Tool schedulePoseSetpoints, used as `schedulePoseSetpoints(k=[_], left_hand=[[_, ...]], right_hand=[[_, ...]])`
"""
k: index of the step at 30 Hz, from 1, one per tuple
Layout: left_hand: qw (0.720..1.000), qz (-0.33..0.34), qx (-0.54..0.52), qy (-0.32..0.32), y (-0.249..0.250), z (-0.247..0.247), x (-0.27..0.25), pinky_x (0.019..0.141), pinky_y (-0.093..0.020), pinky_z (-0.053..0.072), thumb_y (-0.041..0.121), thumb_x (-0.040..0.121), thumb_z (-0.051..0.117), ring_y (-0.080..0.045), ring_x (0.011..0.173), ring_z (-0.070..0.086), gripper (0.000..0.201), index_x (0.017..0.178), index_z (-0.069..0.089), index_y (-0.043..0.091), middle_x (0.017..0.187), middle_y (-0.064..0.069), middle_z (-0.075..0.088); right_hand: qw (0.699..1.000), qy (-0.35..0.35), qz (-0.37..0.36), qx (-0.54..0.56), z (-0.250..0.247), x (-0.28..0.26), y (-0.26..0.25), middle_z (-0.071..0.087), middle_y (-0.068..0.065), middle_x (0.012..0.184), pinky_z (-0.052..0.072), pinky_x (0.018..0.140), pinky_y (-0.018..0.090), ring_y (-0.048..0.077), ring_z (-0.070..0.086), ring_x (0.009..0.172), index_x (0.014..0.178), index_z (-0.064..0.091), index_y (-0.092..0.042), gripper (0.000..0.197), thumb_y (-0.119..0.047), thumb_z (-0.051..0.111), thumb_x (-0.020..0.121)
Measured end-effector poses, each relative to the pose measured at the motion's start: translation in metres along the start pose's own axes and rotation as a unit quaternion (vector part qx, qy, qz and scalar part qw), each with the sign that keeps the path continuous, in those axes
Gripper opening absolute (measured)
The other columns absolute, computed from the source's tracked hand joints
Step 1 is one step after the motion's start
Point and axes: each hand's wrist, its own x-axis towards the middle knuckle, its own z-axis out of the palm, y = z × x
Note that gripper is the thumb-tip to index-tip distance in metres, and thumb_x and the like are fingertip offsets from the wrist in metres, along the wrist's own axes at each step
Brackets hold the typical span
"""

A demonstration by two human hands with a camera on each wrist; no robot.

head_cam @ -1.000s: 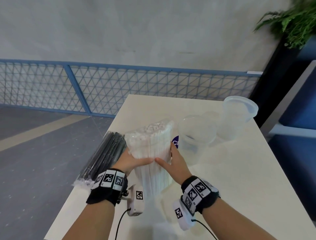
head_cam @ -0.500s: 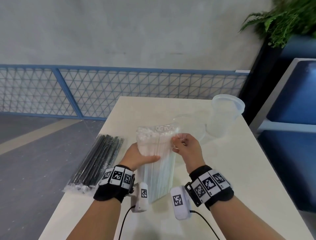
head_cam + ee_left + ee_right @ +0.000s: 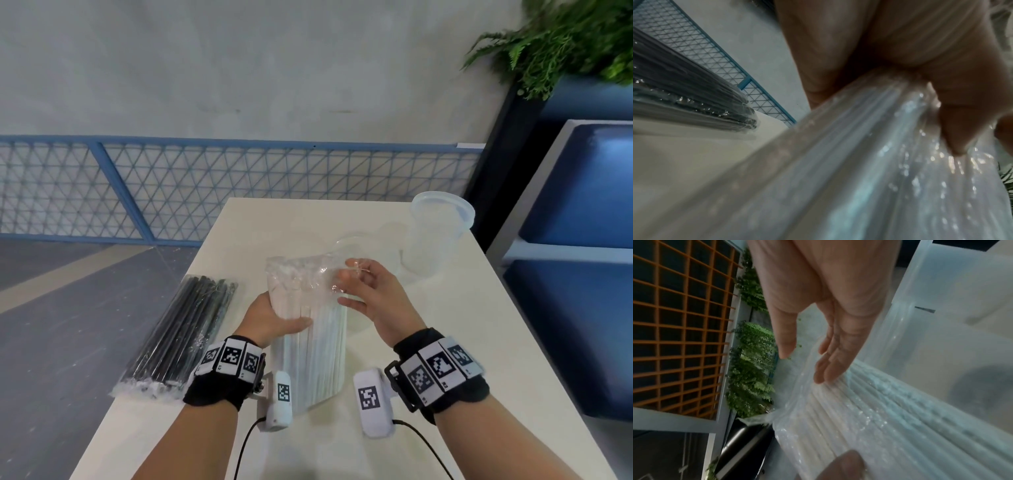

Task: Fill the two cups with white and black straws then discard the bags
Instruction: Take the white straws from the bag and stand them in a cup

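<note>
A clear bag of white straws (image 3: 308,342) stands upright on the cream table (image 3: 445,342). My left hand (image 3: 274,315) grips its middle from the left, thumb across the front. At the bag's top right corner my right hand (image 3: 346,284) has its fingers spread and nearly straight, touching the loose film. In the right wrist view the fingertips (image 3: 826,368) lie against that film and the thumb presses the bag (image 3: 879,418). A bag of black straws (image 3: 185,335) lies flat at the table's left edge. One clear cup (image 3: 438,233) stands far right; another (image 3: 359,243) sits behind my right hand, partly hidden.
A blue mesh railing (image 3: 239,188) runs behind the table, with grey floor to the left. A dark post with a fern (image 3: 565,41) and blue seating (image 3: 582,274) flank the table's right side. The black straw bag (image 3: 684,97) overhangs the left edge.
My right hand rose from the bag's right side to its top corner, pinched the film there, and now has its fingers spread. The left hand keeps its grip on the bag.
</note>
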Motion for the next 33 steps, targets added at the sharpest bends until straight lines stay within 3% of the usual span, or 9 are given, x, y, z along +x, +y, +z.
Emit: schedulePoseSetpoints(k=[4,9,13,16,20,23,26,30,33], left_hand=[[1.0,0.004,0.003,-0.004,0.0,0.001,-0.001,0.081,-0.029,0.051,0.008,0.062,0.084,-0.016,0.094,0.066,0.042,0.099,0.065,0.014,0.096,-0.002,0.07],[1.0,0.004,0.011,-0.016,0.003,0.0,-0.004,0.091,-0.036,0.05,0.011,0.062,0.085,-0.018,0.1,0.064,0.046,0.103,0.064,0.015,0.102,-0.005,0.07],[0.998,0.026,0.04,-0.032,0.007,0.002,-0.008,0.091,-0.034,0.05,0.012,0.063,0.084,-0.017,0.1,0.064,0.039,0.092,0.061,0.027,0.101,-0.002,0.069],[0.996,0.039,0.069,-0.049,0.011,0.003,-0.011,0.088,-0.031,0.051,0.015,0.064,0.083,-0.013,0.098,0.065,0.038,0.094,0.062,0.026,0.099,0.001,0.07],[0.994,0.058,0.078,-0.041,0.017,0.0,-0.012,0.079,-0.023,0.051,0.014,0.063,0.083,-0.011,0.094,0.064,0.042,0.098,0.062,0.022,0.098,0.003,0.069],[0.992,0.071,0.089,-0.046,0.018,-0.004,-0.012,0.071,-0.016,0.048,0.012,0.062,0.084,-0.005,0.09,0.063,0.042,0.094,0.06,0.025,0.093,0.01,0.067],[0.991,0.071,0.097,-0.053,0.016,-0.006,-0.01,0.074,-0.019,0.048,0.012,0.062,0.084,-0.005,0.091,0.063,0.043,0.093,0.058,0.028,0.093,0.011,0.066],[0.991,0.077,0.085,-0.068,0.014,-0.007,-0.007,0.071,-0.015,0.047,0.01,0.064,0.083,0.0,0.091,0.061,0.046,0.093,0.056,0.032,0.094,0.013,0.066],[0.988,0.08,0.091,-0.091,0.014,-0.008,-0.006,0.077,-0.017,0.048,0.027,0.052,0.086,-0.004,0.095,0.062,0.056,0.1,0.057,0.032,0.098,0.012,0.067]], right_hand=[[0.988,-0.093,0.003,-0.125,0.004,-0.006,0.0,0.07,0.007,0.09,0.054,0.071,0.022,0.013,0.067,0.079,0.085,0.064,-0.013,0.006,-0.012,0.068,0.081],[0.955,-0.092,-0.14,-0.246,0.012,0.002,-0.021,0.069,-0.006,0.102,0.052,0.081,0.026,0.017,0.064,0.082,0.099,0.066,-0.023,0.019,-0.014,0.068,0.082],[0.936,-0.08,-0.181,-0.29,0.016,0.009,-0.039,0.064,-0.011,0.108,0.051,0.079,0.021,-0.003,0.057,0.078,0.111,0.063,-0.021,0.03,-0.021,0.068,0.082],[0.891,-0.061,-0.205,-0.4,0.016,0.015,-0.044,0.064,-0.009,0.116,0.042,0.074,0.011,0.001,0.056,0.092,0.119,0.059,-0.023,0.033,-0.028,0.061,0.087],[0.843,-0.047,-0.232,-0.483,0.016,0.02,-0.046,0.062,-0.002,0.125,0.032,0.086,0.01,0.012,0.054,0.112,0.126,0.055,-0.02,0.032,-0.019,0.046,0.096],[0.859,-0.046,-0.237,-0.451,0.016,0.02,-0.047,0.067,-0.001,0.111,0.043,0.077,0.009,0.005,0.065,0.077,0.112,0.064,-0.016,0.025,-0.007,0.051,0.091],[0.834,-0.097,-0.201,-0.505,0.012,0.021,-0.048,0.066,-0.001,0.095,0.04,0.063,0.008,-0.003,0.053,0.057,0.095,0.069,-0.016,0.015,-0.01,0.065,0.082],[0.767,-0.167,-0.175,-0.594,0.013,0.021,-0.049,0.057,-0.002,0.115,0.034,0.077,0.008,0.004,0.048,0.085,0.12,0.059,-0.022,0.05,-0.022,0.076,0.073],[0.732,-0.188,-0.138,-0.64,0.016,0.024,-0.043,0.05,-0.004,0.125,0.037,0.096,0.025,0.017,0.045,0.112,0.132,0.045,-0.029,0.069,-0.033,0.076,0.071]])
